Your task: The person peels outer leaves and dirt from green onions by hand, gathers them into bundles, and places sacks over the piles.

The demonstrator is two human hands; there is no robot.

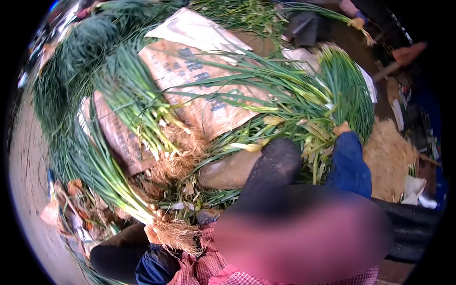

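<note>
Your left hand (152,233) clamps green-onion bunch (102,175) at root end, fingers closed just above roots (178,236), stalks running up-left. Your right hand (342,128) reaches into second onion bunch (346,85); its grip cannot be told. Printed sacks (190,80) beneath, blue writing unreadable.

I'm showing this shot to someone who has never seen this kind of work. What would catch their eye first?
First the long green onions, heaped in bundles over brown printed sacks and filling most of the view. Next the left hand at the bottom, gripping a bundle by its tangled pale roots. To the right, the right hand, in a blue sleeve, reaches into another bunch.
</note>
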